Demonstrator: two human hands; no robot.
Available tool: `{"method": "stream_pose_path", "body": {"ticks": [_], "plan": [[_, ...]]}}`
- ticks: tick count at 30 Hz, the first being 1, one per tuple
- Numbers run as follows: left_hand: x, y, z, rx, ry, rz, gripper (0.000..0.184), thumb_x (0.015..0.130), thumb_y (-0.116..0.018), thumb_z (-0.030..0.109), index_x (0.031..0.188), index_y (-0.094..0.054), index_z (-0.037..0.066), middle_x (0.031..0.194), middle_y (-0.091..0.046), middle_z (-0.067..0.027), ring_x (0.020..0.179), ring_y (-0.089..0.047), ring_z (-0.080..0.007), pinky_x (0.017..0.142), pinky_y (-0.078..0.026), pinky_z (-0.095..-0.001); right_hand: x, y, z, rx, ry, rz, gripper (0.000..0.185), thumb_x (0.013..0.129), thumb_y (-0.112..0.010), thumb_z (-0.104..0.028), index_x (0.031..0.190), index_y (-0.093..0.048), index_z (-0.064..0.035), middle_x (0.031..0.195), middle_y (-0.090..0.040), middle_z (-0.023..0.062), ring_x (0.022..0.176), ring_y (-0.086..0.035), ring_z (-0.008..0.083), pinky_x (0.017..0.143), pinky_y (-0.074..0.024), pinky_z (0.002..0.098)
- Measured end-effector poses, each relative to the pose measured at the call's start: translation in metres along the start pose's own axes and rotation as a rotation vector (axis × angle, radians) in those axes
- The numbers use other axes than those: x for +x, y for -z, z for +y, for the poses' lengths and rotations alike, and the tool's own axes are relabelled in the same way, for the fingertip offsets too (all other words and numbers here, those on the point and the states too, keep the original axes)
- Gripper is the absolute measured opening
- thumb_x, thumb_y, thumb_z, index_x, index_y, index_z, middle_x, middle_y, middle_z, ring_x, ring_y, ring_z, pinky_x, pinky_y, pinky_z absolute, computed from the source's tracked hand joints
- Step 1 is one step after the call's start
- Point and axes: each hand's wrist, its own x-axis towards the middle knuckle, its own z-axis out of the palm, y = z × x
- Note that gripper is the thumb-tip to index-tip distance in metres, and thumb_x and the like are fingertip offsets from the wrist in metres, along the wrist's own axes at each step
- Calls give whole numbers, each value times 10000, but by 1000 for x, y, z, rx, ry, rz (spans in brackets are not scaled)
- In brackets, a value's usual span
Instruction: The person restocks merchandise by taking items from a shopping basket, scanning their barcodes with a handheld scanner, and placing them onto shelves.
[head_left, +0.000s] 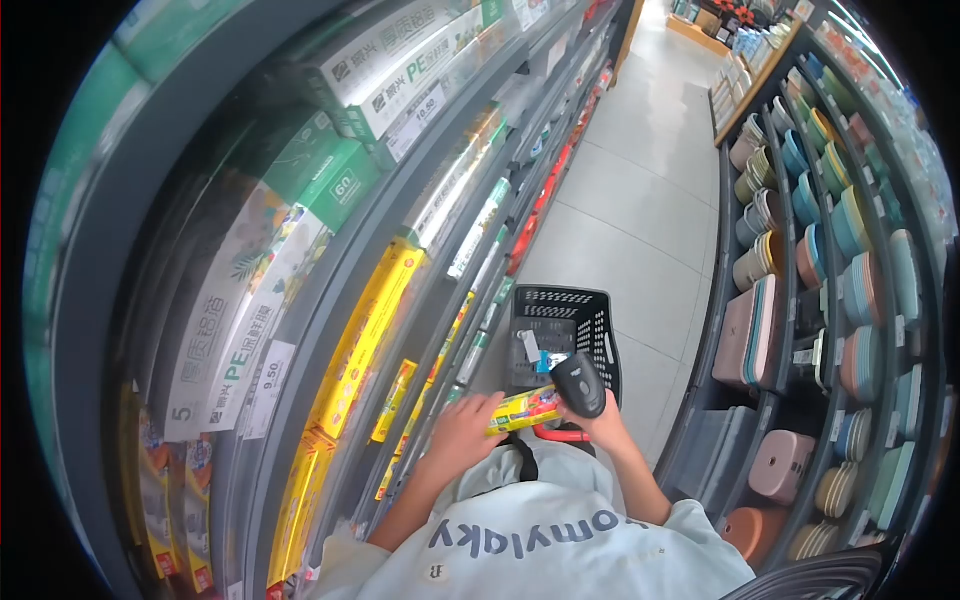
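In front of my body, my left hand (468,424) grips one end of a long yellow box (522,410) with red and green print, like the boxed wrap on the shelf. My right hand (600,422) is closed around a black handheld barcode scanner (578,386), whose head covers the box's right end. Just beyond both hands is a black shopping basket (602,338) with perforated walls. Inside it lie a white item (529,346) and a small blue pack (546,362). A red handle (562,434) shows below the scanner.
Close on my left runs a shelf rack (372,243) with boxed wrap, including yellow boxes (368,340) and a PE film box (240,350). On the right a rack holds plastic bowls and basins (748,330). A tiled aisle (640,190) stretches ahead between them.
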Motion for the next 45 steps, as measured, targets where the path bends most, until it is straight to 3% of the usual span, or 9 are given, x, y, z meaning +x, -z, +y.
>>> {"method": "stream_pose_path", "body": {"ticks": [2,7,9,10,13,25,33,37,45], "plan": [[8,-16,-17,2,-25,28,605,781,-777,182,1328,-551,58,1148,-612,-156,1101,-590,-351,920,-475,-454,-1,-5,0,-69,95,-59,383,773,-810,-52,1122,-661,-1,981,-708,69,884,-632,140,838,-511,302],[49,-19,-81,341,316,326,624,824,-756,200,1357,-463,62,1151,-600,-159,1062,-594,-374,879,-462,-498,-15,-6,19,-188,34,355,357,809,-810,-77,1105,-633,12,959,-704,84,848,-636,153,797,-514,302],[68,-5,-108,116,545,260,689,870,-744,223,1425,-392,14,1344,-532,-241,1212,-540,-446,1007,-438,-538,-19,15,53,-194,-55,307,335,810,-808,-75,1087,-643,14,943,-708,80,850,-648,156,791,-515,302],[78,-9,-134,81,507,300,783,875,-743,217,1491,-321,-21,1522,-341,-330,1386,-376,-482,1129,-347,-493,-24,18,57,-183,-26,328,310,810,-801,-71,1067,-650,18,930,-710,78,844,-649,153,788,-519,309],[102,-16,-178,160,356,438,846,872,-749,237,1521,-285,-44,1567,-276,-326,1483,-241,-441,1229,-182,-482,-37,25,66,-224,4,338,299,814,-790,-67,1064,-650,18,929,-711,78,836,-647,151,786,-519,315],[91,-44,-204,259,451,345,754,970,-620,296,1535,-220,-3,1532,-309,-348,1429,-325,-474,1167,-302,-528,-95,36,67,-344,38,471,332,793,-788,-53,1086,-651,22,956,-718,132,882,-675,208,819,-521,346],[82,-51,-198,336,547,231,719,989,-577,332,1557,-222,71,1557,-326,-202,1311,-474,-458,1020,-448,-565,-102,39,84,-457,-17,472,431,780,-793,-77,1165,-623,18,1052,-703,202,984,-696,327,859,-524,382],[88,-39,-175,338,627,147,643,994,-569,327,1515,-284,81,1450,-422,-144,1244,-530,-407,927,-497,-567,-77,46,135,-697,89,353,587,740,-811,-113,1284,-603,-37,1380,-536,223,1215,-571,409,1014,-484,447],[89,-48,-184,378,656,188,649,985,-584,328,1520,-286,115,1434,-422,-133,1262,-516,-397,936,-468,-610,-42,51,236,-704,-34,53,609,731,-808,-77,1295,-580,-56,1381,-520,190,1273,-516,402,1089,-417,445]]}}
